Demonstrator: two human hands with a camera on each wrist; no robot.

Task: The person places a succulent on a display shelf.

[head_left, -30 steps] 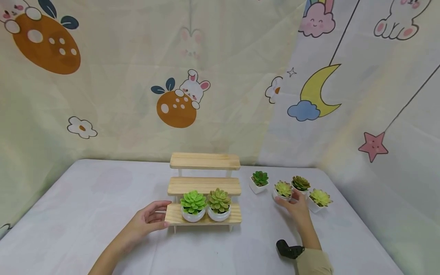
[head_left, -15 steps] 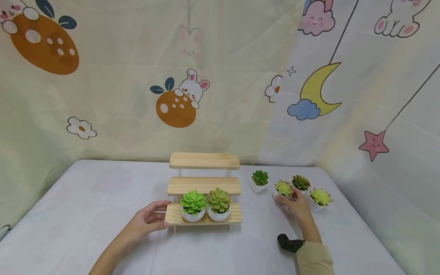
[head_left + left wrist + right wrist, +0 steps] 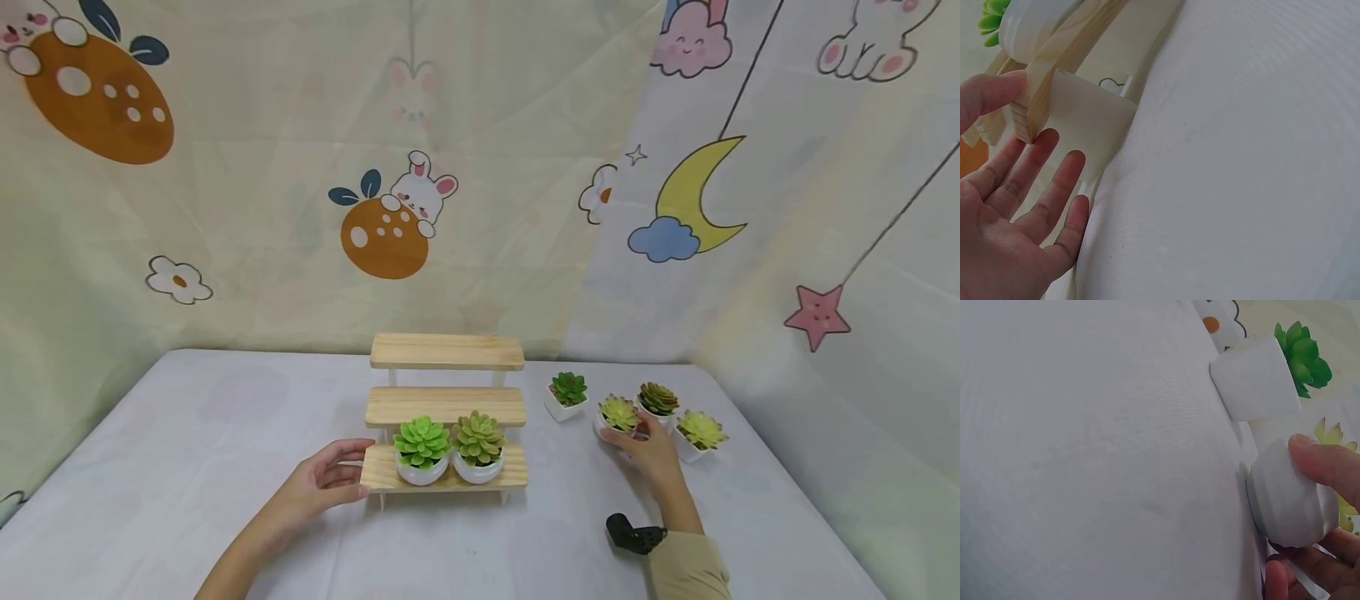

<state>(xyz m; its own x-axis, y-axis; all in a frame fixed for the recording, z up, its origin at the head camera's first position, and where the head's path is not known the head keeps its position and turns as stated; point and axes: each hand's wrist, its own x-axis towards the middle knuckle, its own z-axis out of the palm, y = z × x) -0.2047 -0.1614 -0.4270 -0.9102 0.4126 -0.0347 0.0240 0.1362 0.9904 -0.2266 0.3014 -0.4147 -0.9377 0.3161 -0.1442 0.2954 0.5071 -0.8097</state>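
Observation:
A three-tier wooden plant stand [image 3: 446, 406] stands mid-table, its bottom board bearing two potted succulents, one bright green [image 3: 422, 450] and one duller green [image 3: 478, 447]. My left hand [image 3: 324, 482] pinches the left end of that board; in the left wrist view the thumb [image 3: 1007, 90] lies on one face and fingertips touch the end and other face. To the right, my right hand [image 3: 651, 454] grips a yellow-green succulent in a round white pot [image 3: 617, 415]. The right wrist view shows its ribbed pot [image 3: 1291, 494] between thumb and fingers, resting on the table.
A dark green succulent in a square white pot [image 3: 566, 396] stands left of the gripped one. A brownish-green succulent [image 3: 657, 400] and a pale yellow-green one [image 3: 699, 433] stand close behind and right. A cartoon-printed curtain [image 3: 285, 192] hangs behind the white-covered table [image 3: 247, 408].
My right wrist has risen very slightly while the hand stays at the yellow-green succulent. The left hand, the stand and the pots have not visibly moved.

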